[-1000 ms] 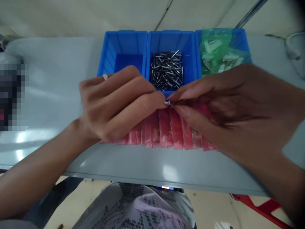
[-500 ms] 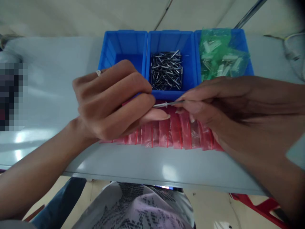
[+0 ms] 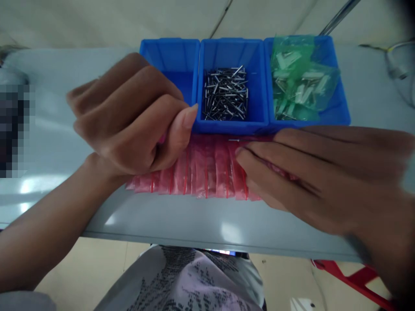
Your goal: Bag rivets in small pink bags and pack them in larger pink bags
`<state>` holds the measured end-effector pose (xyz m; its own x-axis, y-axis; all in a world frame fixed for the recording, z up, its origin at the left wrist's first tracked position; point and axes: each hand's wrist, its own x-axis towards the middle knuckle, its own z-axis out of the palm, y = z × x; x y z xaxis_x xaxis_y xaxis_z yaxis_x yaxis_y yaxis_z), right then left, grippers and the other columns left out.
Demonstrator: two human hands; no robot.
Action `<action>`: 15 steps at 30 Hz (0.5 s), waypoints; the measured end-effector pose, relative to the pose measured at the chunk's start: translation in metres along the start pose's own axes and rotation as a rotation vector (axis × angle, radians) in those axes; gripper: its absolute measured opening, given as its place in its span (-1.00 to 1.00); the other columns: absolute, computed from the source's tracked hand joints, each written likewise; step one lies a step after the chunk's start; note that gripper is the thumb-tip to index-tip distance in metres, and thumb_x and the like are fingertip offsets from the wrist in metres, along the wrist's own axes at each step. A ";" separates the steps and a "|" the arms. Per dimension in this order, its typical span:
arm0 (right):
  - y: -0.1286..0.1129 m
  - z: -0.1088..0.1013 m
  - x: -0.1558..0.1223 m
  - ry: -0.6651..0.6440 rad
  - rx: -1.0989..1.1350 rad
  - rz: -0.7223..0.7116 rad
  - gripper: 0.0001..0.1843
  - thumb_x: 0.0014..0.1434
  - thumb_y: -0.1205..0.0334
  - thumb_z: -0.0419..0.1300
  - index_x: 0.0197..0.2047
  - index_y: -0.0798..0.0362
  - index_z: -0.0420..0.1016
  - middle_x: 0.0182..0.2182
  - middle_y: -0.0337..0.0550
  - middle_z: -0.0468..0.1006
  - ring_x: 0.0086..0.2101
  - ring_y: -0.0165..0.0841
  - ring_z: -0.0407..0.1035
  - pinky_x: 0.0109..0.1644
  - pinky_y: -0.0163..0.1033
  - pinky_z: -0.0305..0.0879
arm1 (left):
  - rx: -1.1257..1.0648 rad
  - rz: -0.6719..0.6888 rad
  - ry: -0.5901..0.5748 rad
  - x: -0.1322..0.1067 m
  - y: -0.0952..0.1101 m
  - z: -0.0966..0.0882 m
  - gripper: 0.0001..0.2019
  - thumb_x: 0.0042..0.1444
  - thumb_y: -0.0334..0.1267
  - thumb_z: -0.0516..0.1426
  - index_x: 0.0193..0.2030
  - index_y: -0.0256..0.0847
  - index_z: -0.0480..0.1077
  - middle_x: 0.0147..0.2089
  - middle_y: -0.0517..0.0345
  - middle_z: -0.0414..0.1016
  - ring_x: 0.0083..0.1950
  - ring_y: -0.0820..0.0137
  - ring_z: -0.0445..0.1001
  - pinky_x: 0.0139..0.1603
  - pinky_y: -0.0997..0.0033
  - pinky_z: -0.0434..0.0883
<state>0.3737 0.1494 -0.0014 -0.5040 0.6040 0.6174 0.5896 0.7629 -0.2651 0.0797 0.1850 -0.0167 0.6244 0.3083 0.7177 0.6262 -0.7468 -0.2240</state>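
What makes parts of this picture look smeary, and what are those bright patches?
In the head view, the right hand is blurred, more than the left hand; the bright patches are glare on the grey table, and the blocky patch at the left edge is pixelated.

The blue bins (image 3: 233, 41) line the far side of the desk (image 3: 207, 220), blocking forward reach, with the red bags (image 3: 204, 172) lying against them. The left hand (image 3: 126, 116) and right hand (image 3: 317, 177) cover both bag ends. Hands can pass along the desk's front strip or left of the left hand.
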 end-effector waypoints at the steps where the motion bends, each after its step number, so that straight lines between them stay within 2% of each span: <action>1: 0.001 0.001 -0.001 -0.103 -0.106 -0.151 -0.82 0.22 0.22 0.39 -0.42 -0.22 0.67 -0.59 -0.41 0.54 -0.59 -0.40 0.20 -0.64 -0.14 0.00 | 0.007 0.025 0.012 0.000 -0.001 -0.001 -0.81 0.38 -0.32 0.07 -0.22 -0.16 0.48 -0.22 0.23 0.57 -0.23 0.40 0.62 -0.22 0.25 0.58; 2: 0.002 0.002 -0.002 -0.187 -0.219 -0.252 -0.80 0.24 0.29 0.34 -0.39 -0.18 0.67 -0.57 -0.38 0.56 -0.59 -0.40 0.19 -0.63 -0.16 0.02 | 0.012 0.048 0.020 0.000 -0.001 -0.001 -0.83 0.36 -0.32 0.09 -0.23 -0.17 0.49 -0.22 0.20 0.58 -0.26 0.39 0.60 -0.27 0.25 0.54; 4: 0.004 0.003 -0.004 -0.282 -0.386 -0.302 -0.73 0.26 0.42 0.24 -0.35 -0.13 0.67 -0.52 -0.35 0.61 -0.57 -0.38 0.24 -0.59 -0.17 0.09 | 0.012 0.064 0.026 0.000 -0.003 -0.002 -0.87 0.31 -0.33 0.12 -0.22 -0.19 0.50 -0.24 0.17 0.59 -0.29 0.36 0.59 -0.34 0.25 0.47; 7: 0.006 0.005 -0.009 -0.334 -0.492 -0.382 -0.60 0.29 0.54 0.10 -0.23 -0.08 0.70 -0.37 -0.30 0.71 -0.50 -0.35 0.37 -0.53 -0.15 0.16 | 0.022 0.077 0.032 0.001 -0.004 -0.002 -0.88 0.28 -0.34 0.12 -0.22 -0.16 0.50 -0.25 0.19 0.57 -0.31 0.36 0.59 -0.35 0.25 0.46; 12: 0.004 0.006 -0.008 -0.283 -0.510 -0.426 -0.57 0.35 0.57 0.04 -0.11 0.04 0.72 -0.32 -0.19 0.71 -0.46 -0.36 0.45 -0.48 -0.16 0.23 | -0.026 0.147 0.024 0.005 -0.008 -0.005 -0.88 0.27 -0.37 0.12 -0.17 -0.22 0.50 -0.23 0.12 0.55 -0.27 0.31 0.61 -0.38 0.24 0.41; 14: -0.002 0.006 -0.002 -0.186 -0.431 -0.418 -0.65 0.39 0.52 0.11 -0.08 0.07 0.73 -0.33 -0.21 0.72 -0.47 -0.39 0.43 -0.50 -0.18 0.22 | -0.045 0.171 0.025 0.005 -0.008 -0.006 -0.88 0.30 -0.35 0.11 -0.16 -0.19 0.49 -0.23 0.13 0.54 -0.24 0.31 0.61 -0.40 0.26 0.38; 15: -0.005 0.006 0.001 -0.129 -0.351 -0.353 -0.72 0.40 0.46 0.18 -0.11 0.03 0.73 -0.35 -0.24 0.71 -0.48 -0.41 0.42 -0.51 -0.20 0.22 | -0.042 0.177 0.031 0.005 -0.008 -0.006 -0.87 0.32 -0.33 0.09 -0.15 -0.17 0.49 -0.23 0.14 0.53 -0.24 0.32 0.61 -0.41 0.25 0.37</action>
<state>0.3664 0.1476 -0.0039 -0.7716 0.3639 0.5217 0.5345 0.8157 0.2215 0.0751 0.1889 -0.0076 0.7080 0.1518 0.6897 0.4873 -0.8119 -0.3215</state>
